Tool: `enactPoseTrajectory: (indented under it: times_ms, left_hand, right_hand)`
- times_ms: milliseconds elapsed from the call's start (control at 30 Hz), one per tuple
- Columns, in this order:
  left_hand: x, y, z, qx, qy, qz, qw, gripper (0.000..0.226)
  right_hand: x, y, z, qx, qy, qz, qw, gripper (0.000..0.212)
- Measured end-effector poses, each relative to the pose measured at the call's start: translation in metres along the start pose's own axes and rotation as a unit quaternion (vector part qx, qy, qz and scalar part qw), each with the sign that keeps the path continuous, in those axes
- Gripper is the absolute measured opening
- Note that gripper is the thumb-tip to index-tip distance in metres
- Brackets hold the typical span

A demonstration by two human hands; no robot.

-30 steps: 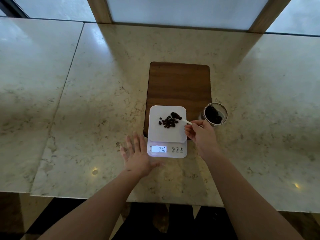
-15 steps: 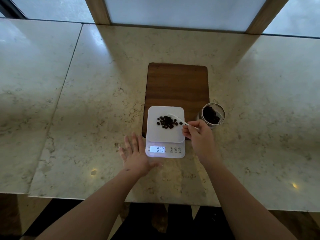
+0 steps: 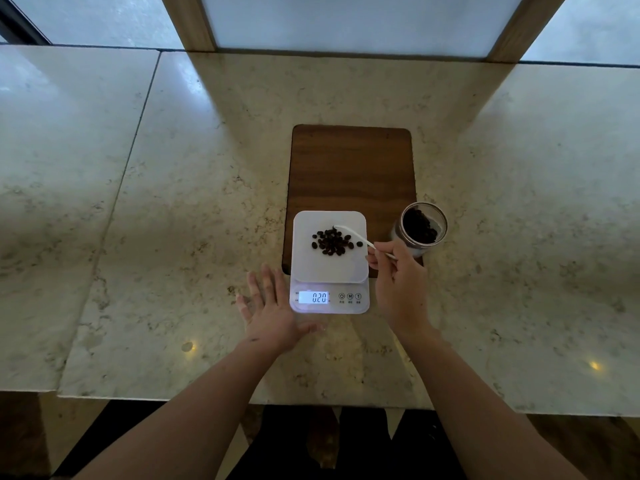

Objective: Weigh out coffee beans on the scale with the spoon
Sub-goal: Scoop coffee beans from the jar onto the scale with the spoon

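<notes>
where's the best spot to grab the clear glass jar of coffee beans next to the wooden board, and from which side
Probably the clear glass jar's round side wall, with fingers wrapped around it from the right. Its open mouth, tilted toward the camera, shows dark coffee beans inside, so a grip over the top would block scooping. The right hand holding the white spoon and the wooden board crowd its left side.

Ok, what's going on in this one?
A person is weighing coffee beans. The right hand holds a white spoon over the small pile of beans on the scale, which reads 020. The left hand rests flat on the counter beside it. A jar of beans stands to the right.
</notes>
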State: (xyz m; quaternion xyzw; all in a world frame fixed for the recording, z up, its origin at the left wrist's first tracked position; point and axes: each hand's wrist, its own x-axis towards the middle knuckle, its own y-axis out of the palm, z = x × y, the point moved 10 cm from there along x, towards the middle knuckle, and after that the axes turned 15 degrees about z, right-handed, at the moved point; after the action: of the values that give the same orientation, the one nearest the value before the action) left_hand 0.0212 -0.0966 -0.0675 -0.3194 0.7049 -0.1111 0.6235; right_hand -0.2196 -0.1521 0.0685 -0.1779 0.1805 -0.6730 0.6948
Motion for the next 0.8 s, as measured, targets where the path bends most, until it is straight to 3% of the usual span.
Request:
enactPoseTrajectory:
  times_ms: [433, 800]
  left_hand:
    - [0.0008, 0.0007, -0.0008, 0.003, -0.001, 0.004, 1.0, 0.138]
    - [-0.0014, -0.0008, -0.0018, 0.009, -0.008, 0.011, 1.0, 0.144]
  right_hand:
    - [0.0031, -0.0039, 0.0074, -0.042, -0.022, 0.001, 0.999, 0.014]
    - [0.0039, -0.0024, 0.0039, -0.078, 0.016, 0.012, 0.997, 0.013]
